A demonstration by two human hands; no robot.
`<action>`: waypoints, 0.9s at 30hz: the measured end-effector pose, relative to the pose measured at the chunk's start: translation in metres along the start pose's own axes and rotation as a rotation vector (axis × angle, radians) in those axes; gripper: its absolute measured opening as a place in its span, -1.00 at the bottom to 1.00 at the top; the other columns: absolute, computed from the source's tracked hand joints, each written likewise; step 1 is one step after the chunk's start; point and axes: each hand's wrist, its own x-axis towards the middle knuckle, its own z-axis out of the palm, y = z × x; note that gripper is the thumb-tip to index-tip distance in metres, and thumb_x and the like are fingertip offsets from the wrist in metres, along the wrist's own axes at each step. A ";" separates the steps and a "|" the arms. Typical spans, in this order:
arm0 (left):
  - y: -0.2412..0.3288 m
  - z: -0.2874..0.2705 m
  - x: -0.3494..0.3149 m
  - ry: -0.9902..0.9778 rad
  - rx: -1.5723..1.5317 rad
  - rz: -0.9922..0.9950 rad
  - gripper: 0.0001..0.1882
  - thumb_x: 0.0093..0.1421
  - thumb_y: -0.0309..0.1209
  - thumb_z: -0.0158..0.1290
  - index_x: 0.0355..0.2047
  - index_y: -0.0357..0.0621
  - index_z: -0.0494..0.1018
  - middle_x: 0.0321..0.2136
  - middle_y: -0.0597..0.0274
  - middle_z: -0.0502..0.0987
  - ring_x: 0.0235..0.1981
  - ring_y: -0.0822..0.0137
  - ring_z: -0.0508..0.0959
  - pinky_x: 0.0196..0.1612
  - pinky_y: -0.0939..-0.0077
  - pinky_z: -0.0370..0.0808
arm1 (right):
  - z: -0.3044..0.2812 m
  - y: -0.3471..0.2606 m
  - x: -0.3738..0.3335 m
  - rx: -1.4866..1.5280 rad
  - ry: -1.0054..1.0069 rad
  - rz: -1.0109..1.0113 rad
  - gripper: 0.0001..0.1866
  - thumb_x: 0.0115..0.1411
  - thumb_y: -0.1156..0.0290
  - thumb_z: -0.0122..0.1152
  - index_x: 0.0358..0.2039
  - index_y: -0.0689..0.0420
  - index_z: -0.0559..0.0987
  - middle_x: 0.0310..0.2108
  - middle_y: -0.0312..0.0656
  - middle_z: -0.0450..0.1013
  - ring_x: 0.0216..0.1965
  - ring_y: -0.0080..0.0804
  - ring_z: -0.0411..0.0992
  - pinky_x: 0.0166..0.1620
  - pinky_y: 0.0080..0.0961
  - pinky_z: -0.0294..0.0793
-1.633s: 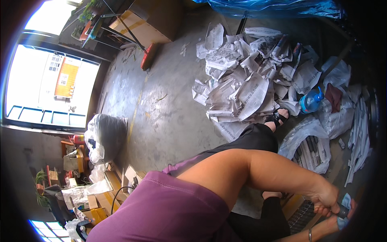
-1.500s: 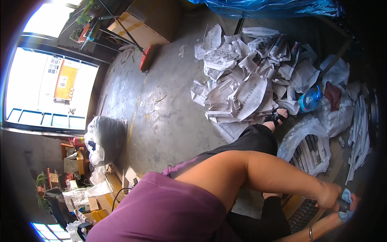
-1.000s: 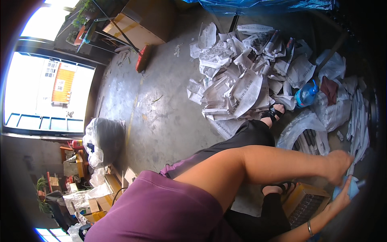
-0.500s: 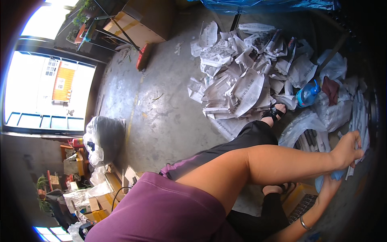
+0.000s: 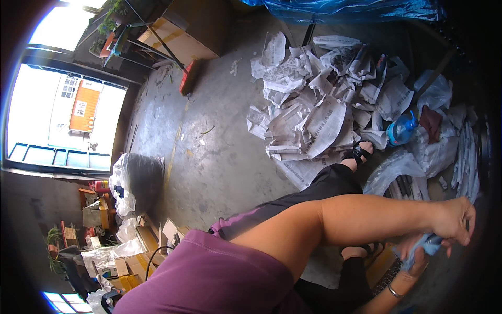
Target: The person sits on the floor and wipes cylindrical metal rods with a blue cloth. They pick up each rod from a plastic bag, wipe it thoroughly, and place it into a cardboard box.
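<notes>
My left hand [image 5: 454, 221] is at the right side, its fingers curled closed. A small dark bit shows between those fingers, too small to name. Just below it, my right hand [image 5: 415, 264], with a bangle at the wrist, is closed on a light blue cloth [image 5: 418, 248]. The cloth reaches up to the left hand's fingers, and the two hands nearly meet. Long thin rolled paper sticks [image 5: 465, 167] lie beyond the left hand. Beside them, a clear plastic bag [image 5: 384, 170] contains grey and dark sticks.
A large heap of torn newspaper sheets [image 5: 324, 120] spreads over the floor by my foot. Next to it stands a blue pump bottle [image 5: 400, 130] near a maroon cloth [image 5: 431, 124]. Blue plastic sheeting [image 5: 355, 11] hangs at the top. A red broom [image 5: 188, 77] and a stuffed bag [image 5: 138, 180] are farther left.
My left hand has moved down, away from the paper sticks, toward my right hand. The right hand has shifted slightly left, and more of the light blue cloth shows.
</notes>
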 end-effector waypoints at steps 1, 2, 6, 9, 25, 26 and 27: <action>-0.016 -0.006 0.009 0.259 0.144 0.170 -0.87 -0.02 -0.65 0.09 -0.52 -0.35 0.33 -0.77 0.16 0.36 -0.74 0.33 0.43 -0.58 0.35 0.50 | 0.002 -0.001 0.002 -0.210 0.159 0.039 -0.54 0.12 0.37 0.15 -0.03 0.32 0.28 -0.38 -0.12 0.42 -0.47 -0.43 0.39 -0.35 -0.52 0.41; -0.047 -0.016 0.027 0.521 0.290 0.343 -0.87 -0.01 -0.66 0.07 -0.55 -0.30 0.31 -0.78 0.15 0.36 -0.74 0.33 0.44 -0.60 0.38 0.46 | 0.004 -0.001 0.004 -0.394 0.302 0.111 -0.56 0.14 0.36 0.14 -0.05 0.36 0.31 -0.34 -0.09 0.45 -0.41 -0.40 0.42 -0.29 -0.48 0.42; -0.074 -0.020 0.050 0.925 0.430 0.599 -0.81 0.01 -0.65 0.04 -0.59 -0.19 0.24 -0.77 0.21 0.34 -0.71 0.37 0.44 -0.64 0.48 0.33 | -0.004 0.013 0.018 -0.976 0.700 0.066 -0.66 0.14 0.45 0.17 -0.15 0.45 0.43 -0.20 -0.04 0.47 -0.20 -0.42 0.41 -0.10 -0.42 0.38; -0.078 -0.030 0.051 0.789 0.280 0.523 -0.80 0.01 -0.63 0.05 -0.60 -0.19 0.23 -0.77 0.23 0.33 -0.75 0.38 0.41 -0.69 0.47 0.33 | 0.010 0.014 0.022 -0.854 0.691 0.075 -0.58 0.13 0.44 0.17 -0.06 0.42 0.37 -0.22 -0.05 0.47 -0.21 -0.40 0.42 -0.11 -0.43 0.40; -0.037 -0.026 0.022 0.848 0.256 0.344 -0.80 0.04 -0.57 0.02 -0.61 -0.18 0.21 -0.66 0.37 0.22 -0.53 0.54 0.26 -0.50 0.55 0.22 | 0.004 0.031 0.019 -0.883 0.627 0.011 -0.58 0.09 0.45 0.23 -0.13 0.49 0.39 -0.20 -0.09 0.42 -0.22 -0.42 0.33 -0.09 -0.43 0.34; -0.043 -0.028 0.025 0.809 0.268 0.388 -0.81 0.04 -0.57 0.03 -0.61 -0.18 0.23 -0.67 0.36 0.25 -0.57 0.54 0.27 -0.53 0.56 0.24 | 0.002 0.032 0.017 -0.870 0.624 0.038 -0.59 0.10 0.45 0.22 -0.13 0.47 0.40 -0.22 -0.10 0.42 -0.23 -0.42 0.34 -0.10 -0.43 0.36; -0.045 -0.026 0.028 0.771 0.280 0.434 -0.81 0.04 -0.58 0.03 -0.61 -0.19 0.25 -0.68 0.34 0.27 -0.60 0.54 0.29 -0.55 0.56 0.25 | 0.001 0.028 0.017 -0.858 0.616 0.064 -0.61 0.10 0.44 0.21 -0.12 0.45 0.41 -0.25 -0.11 0.43 -0.25 -0.41 0.36 -0.11 -0.43 0.37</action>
